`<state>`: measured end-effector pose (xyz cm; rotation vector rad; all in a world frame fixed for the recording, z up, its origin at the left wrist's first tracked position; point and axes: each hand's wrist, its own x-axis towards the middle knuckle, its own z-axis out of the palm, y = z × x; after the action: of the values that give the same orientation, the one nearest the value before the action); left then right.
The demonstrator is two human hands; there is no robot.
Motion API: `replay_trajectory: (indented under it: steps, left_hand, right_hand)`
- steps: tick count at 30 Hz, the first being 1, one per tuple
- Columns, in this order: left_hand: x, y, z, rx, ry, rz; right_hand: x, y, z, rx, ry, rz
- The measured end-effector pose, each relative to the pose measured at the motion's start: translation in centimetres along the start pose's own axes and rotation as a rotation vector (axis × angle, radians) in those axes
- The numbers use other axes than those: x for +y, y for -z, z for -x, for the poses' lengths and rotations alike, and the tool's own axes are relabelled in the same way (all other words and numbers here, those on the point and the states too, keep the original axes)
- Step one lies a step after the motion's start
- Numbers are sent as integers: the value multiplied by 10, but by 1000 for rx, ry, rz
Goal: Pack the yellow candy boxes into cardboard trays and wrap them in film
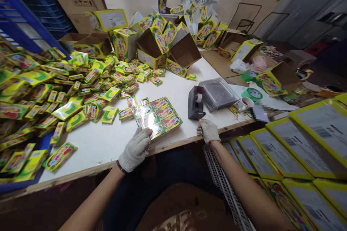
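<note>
A shiny flat pack of small yellow-green boxes (pixel 159 115), set in rows, lies near the table's front edge. My left hand (pixel 135 148), in a white knit glove with fingertips bare, holds this pack by its near left corner. To its right stands a dark tape dispenser (pixel 196 104) with a roll of tape in it. Just in front of the dispenser is my right hand (pixel 209 131), gloved likewise, its fingers pinched together at the table edge. Whatever is between those fingertips is too small to make out.
A large heap of loose small boxes (pixel 89 86) covers the table's left side. Open display cartons (pixel 184 50) stand at the back. Right of the dispenser are a clear plastic tray (pixel 219 92), a mug (pixel 244 104) and green tape (pixel 253 94). Stacked cartons (pixel 292 148) fill the lower right.
</note>
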<state>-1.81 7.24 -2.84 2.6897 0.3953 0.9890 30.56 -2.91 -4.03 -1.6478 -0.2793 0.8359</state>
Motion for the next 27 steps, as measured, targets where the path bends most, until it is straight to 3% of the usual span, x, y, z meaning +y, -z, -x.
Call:
replay_trajectory:
  steps: [7, 11, 14, 17, 21, 24, 27]
  left_hand:
    - [10, 9, -11, 53, 1, 8]
    - [12, 9, -10, 48, 3, -7]
    - [12, 5, -6, 55, 10, -16]
    - [10, 0, 0, 98, 13, -34]
    - [10, -1, 3, 132, 3, -61]
    - [17, 5, -3, 16, -15, -136]
    - [27, 12, -12, -162, 66, -264]
  right_hand:
    - [-7, 4, 1, -26, -50, 93]
    - [-8, 0, 30, -181, -31, 131]
    - [-4, -23, 69, -384, -26, 116]
    - [1, -60, 103, -609, -19, 52]
    - [8, -96, 117, -702, -27, 21]
    - [17, -103, 112, -688, -62, 51]
    - [26, -103, 108, -665, -104, 50]
